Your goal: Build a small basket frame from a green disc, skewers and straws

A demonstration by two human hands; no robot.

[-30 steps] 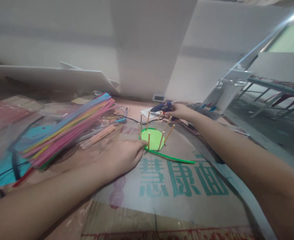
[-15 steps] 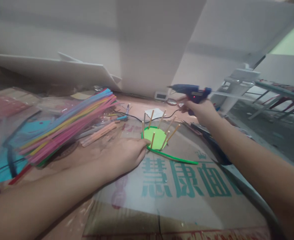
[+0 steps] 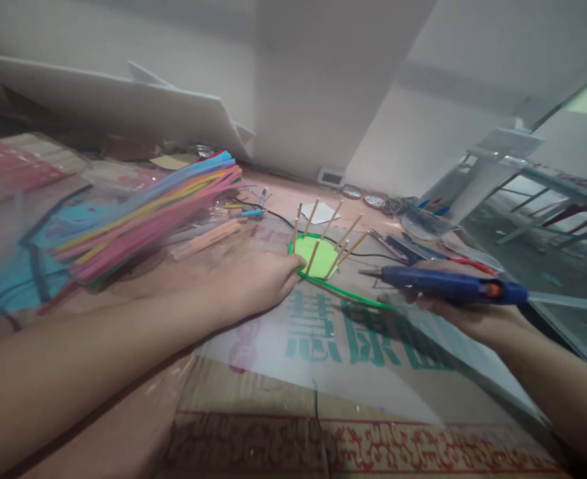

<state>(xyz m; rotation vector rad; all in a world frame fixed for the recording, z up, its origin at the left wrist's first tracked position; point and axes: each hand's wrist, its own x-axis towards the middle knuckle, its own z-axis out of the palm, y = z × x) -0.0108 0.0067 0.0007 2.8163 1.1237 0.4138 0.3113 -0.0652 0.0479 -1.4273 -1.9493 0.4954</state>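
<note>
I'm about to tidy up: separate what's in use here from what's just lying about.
In use: blue glue gun; green strip; light-green piece; wooden sticks.

Seemingly just lying about: coloured strip bundle; white paper; clear container; small display device.

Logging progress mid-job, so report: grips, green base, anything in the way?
Left grip on green strip at edge of green base. Right grip holding blue glue gun, nozzle apart from base. Wooden sticks around base may crowd nozzle.

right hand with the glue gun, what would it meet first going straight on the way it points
Likely the wooden sticks at the green disc's right side, with the glue gun arriving tip first; depth is unclear.
</note>
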